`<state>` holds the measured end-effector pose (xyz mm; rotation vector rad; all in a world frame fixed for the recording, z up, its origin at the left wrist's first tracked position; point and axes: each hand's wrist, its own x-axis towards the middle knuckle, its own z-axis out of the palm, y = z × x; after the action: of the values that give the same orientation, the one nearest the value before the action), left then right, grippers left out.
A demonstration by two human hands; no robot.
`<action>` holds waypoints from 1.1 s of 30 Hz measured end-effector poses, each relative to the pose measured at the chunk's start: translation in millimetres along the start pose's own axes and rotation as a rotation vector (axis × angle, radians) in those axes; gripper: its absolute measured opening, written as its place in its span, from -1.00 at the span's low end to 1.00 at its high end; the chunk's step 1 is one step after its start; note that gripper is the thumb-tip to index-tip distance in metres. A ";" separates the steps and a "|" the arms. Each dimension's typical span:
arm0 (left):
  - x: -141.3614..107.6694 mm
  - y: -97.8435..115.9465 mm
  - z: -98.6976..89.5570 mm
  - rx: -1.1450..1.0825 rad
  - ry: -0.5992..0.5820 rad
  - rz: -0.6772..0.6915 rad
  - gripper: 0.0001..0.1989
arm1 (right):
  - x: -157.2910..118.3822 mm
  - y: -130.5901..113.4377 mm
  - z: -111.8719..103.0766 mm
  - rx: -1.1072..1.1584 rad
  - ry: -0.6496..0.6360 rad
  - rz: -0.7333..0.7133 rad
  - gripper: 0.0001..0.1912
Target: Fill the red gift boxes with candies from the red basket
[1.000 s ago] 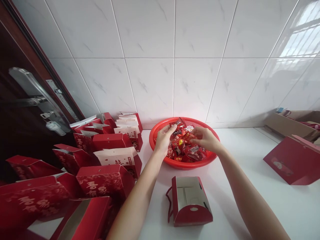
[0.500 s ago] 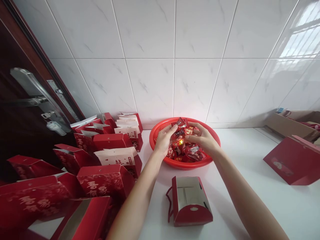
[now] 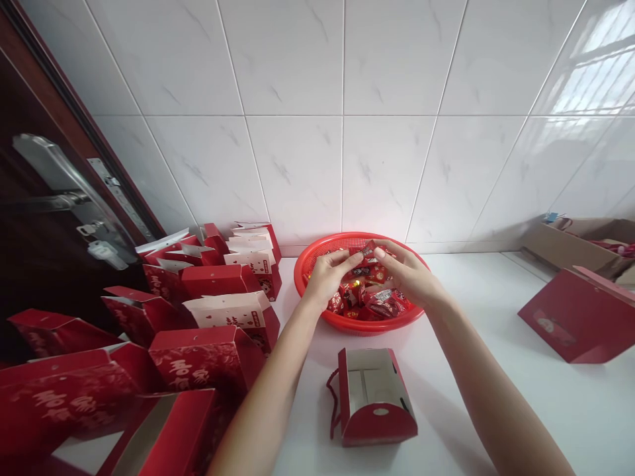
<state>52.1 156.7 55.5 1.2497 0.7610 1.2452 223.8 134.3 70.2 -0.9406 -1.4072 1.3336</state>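
Observation:
Over the red plastic basket (image 3: 302, 283), my left hand (image 3: 325, 277) pinches one end of a small red wrapped candy (image 3: 368, 249) between thumb and fingertips. My right hand (image 3: 411, 276) closes its thumb and fingers on the candy's other end. Below both hands, several red and gold wrapped candies (image 3: 381, 304) lie in the basket. In front of the basket an open red gift box (image 3: 380, 423) stands on the white counter, its pale inside facing up. A dark red cord (image 3: 333, 403) hangs at its left side.
Several red and white gift boxes (image 3: 208, 357) crowd the left side, beside a dark door with a metal handle (image 3: 64, 178). On the right stand another red box (image 3: 578, 317) and a brown carton (image 3: 570, 248). A tiled wall (image 3: 292, 172) rises behind the basket.
The candy between my hands has shifted slightly right. My right thumb has come up to its end. The view has moved a little; the boxes stay put.

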 end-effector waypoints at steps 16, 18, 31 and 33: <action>-53.9 67.7 -1.0 0.422 -0.092 0.085 -0.56 | -38.9 -47.5 -18.1 -0.071 -0.080 -0.184 -0.70; -70.5 78.3 -3.1 0.635 -0.185 0.071 -0.60 | -48.2 -55.9 -22.6 -0.117 -0.079 -0.249 -0.72; -103.6 67.3 20.5 1.343 -0.670 0.019 -0.81 | -64.4 -68.5 -10.9 -0.321 -0.288 -0.213 -0.71; -103.4 65.8 21.7 1.330 -0.694 0.011 -0.84 | -64.0 -67.4 -10.9 -0.353 -0.298 -0.221 -0.71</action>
<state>31.9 43.4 103.0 2.5355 1.0500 0.0757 255.6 68.4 128.5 -0.8002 -1.9625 1.1097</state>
